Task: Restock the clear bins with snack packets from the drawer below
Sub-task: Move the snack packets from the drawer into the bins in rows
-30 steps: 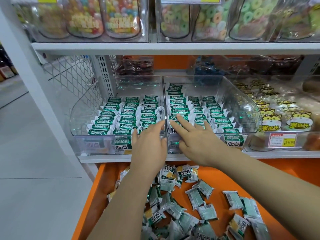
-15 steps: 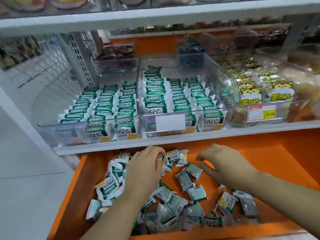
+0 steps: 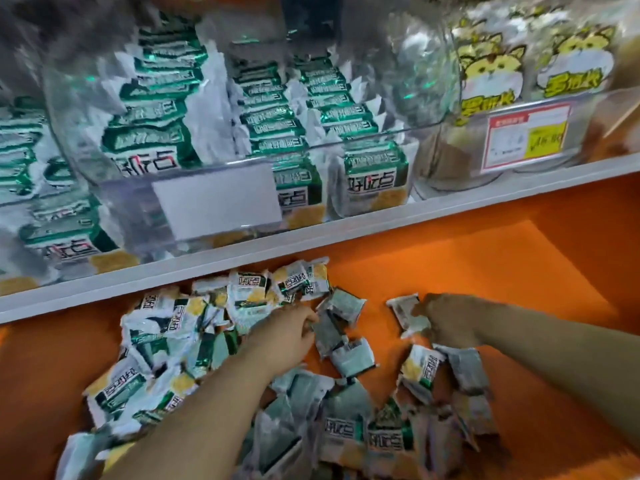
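Loose green-and-white snack packets [image 3: 194, 327] lie piled in the open orange drawer [image 3: 485, 271]. My left hand [image 3: 284, 336] reaches into the heap's middle, fingers curled over a grey-backed packet [image 3: 327, 332]; blur hides whether it grips. Further right, my right hand [image 3: 446, 320] has its thumb and fingers closed on the edge of a single packet [image 3: 403, 315] lying on the drawer floor. On the shelf above, a clear bin [image 3: 426, 81] and a second one to its left [image 3: 69, 140] hold neat rows of the same packets.
The white shelf edge [image 3: 346, 233] overhangs the back of the drawer. Right of the bins stands a clear container of yellow cat-print bags [image 3: 491, 71] with a red-and-yellow price tag [image 3: 526, 136]. Bare orange drawer floor shows at the right.
Both hands came down from the bins into the drawer. The view dropped and moved closer. My right hand reached a single packet; my left pushed deeper into the heap.
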{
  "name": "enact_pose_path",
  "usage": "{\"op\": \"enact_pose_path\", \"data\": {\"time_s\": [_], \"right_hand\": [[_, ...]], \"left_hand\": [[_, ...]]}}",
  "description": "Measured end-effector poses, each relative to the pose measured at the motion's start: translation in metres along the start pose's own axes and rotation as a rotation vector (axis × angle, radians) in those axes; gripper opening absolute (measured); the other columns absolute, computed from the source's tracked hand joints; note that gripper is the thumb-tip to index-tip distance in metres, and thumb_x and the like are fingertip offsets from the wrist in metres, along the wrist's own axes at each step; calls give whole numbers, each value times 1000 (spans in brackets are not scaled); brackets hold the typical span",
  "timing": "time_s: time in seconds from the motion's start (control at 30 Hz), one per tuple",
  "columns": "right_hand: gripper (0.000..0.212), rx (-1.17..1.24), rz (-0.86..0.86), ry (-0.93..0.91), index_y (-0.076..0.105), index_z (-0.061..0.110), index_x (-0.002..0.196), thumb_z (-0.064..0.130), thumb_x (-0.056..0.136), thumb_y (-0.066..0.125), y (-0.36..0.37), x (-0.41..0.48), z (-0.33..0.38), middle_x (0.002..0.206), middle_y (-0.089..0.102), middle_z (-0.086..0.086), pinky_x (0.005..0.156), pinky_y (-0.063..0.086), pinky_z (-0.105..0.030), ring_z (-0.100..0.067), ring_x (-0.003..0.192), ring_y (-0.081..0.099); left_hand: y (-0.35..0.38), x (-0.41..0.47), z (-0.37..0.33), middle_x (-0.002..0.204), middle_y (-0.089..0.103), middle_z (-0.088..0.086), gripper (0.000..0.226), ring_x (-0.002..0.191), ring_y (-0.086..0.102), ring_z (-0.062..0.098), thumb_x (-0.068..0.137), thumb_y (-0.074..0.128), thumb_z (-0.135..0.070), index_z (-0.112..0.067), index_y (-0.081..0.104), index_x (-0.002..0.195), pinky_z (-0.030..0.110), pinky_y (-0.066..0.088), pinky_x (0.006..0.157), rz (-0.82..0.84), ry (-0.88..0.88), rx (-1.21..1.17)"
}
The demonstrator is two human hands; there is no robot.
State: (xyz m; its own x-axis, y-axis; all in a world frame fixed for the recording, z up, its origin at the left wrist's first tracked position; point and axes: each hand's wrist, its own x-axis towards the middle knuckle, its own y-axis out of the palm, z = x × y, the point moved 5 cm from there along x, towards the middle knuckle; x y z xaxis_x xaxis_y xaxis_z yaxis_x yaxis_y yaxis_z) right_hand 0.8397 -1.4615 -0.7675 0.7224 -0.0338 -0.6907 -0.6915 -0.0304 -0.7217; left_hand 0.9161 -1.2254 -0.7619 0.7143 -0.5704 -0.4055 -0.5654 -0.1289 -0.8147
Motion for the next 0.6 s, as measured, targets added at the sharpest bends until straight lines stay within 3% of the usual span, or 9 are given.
{"op": "enact_pose_path", "data": {"time_s": [0.2, 0.37, 0.47, 0.6], "right_hand": [[74, -48, 4, -52, -1, 26, 154, 40, 98, 46, 26, 38, -5, 161, -6, -10, 113, 28, -39, -34, 144, 21], [77, -112, 62, -25, -4, 21, 154, 42, 99, 46, 36, 48, -3, 161, -4, -11, 115, 24, -46, -35, 146, 12], [80, -106, 40, -32, -2, 20, 154, 36, 97, 53, 34, 44, 0, 161, -7, -11, 114, 24, -41, -33, 146, 11], [78, -122, 54, -37, -2, 21, 154, 19, 97, 52, 39, 41, 7, 160, -13, -11, 113, 27, -40, -34, 146, 16]], "left_hand": [[27, 32, 10, 145, 34, -2, 47, 118, 49, 18, 94, 56, -26, -29, 42, 139, 35, 43, 101, 105, -8, 24], [45, 38, 11, 160, 2, -6, 68, 136, 35, 26, 93, 53, -11, -38, 24, 148, 38, 41, 103, 175, 67, 147], [56, 36, 10, 158, 12, -1, 70, 135, 34, 28, 92, 46, -5, -36, 22, 150, 41, 39, 106, 242, 67, 201], [61, 36, 16, 149, 27, 2, 66, 123, 43, 27, 93, 47, -11, -37, 23, 149, 39, 45, 96, 249, 48, 214]]}}
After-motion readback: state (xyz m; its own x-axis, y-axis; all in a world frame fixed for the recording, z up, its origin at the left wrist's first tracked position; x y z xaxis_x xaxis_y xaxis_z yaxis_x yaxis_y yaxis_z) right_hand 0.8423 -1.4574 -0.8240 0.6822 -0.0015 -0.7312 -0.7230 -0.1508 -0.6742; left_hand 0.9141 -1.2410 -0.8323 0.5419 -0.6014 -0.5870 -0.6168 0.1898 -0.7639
